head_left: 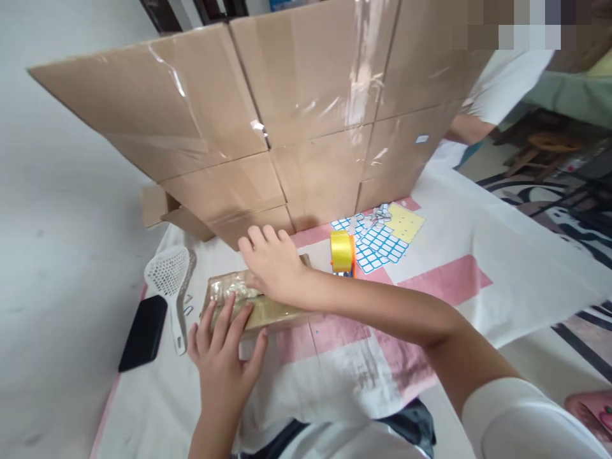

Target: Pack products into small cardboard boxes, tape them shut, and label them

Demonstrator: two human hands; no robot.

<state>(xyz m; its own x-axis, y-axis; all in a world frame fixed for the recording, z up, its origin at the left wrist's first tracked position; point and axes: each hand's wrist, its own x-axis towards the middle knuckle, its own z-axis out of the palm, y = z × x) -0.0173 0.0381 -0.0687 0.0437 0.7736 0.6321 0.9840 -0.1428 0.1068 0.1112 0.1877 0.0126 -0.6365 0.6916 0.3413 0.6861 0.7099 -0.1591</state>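
Observation:
A flat cardboard box (275, 313) wrapped in shiny clear tape lies on the cloth in front of me. My left hand (222, 344) rests on its near left part, fingers spread. Across its top reaches my right hand (275, 261), the side of the palm against the box and the fingers apart, pointing away from me; its thumb is hidden. Just right of the box stands a roll of yellow tape (341, 250) on an orange and blue holder.
A tall cardboard screen (320, 172) rises behind. At left lie a white slotted scoop (167, 271) and a black phone-like slab (143, 333). Blue-edged label sheets (382, 245) and a yellow sheet (405, 221) lie right. Another person's arm (471, 129) shows beyond the screen.

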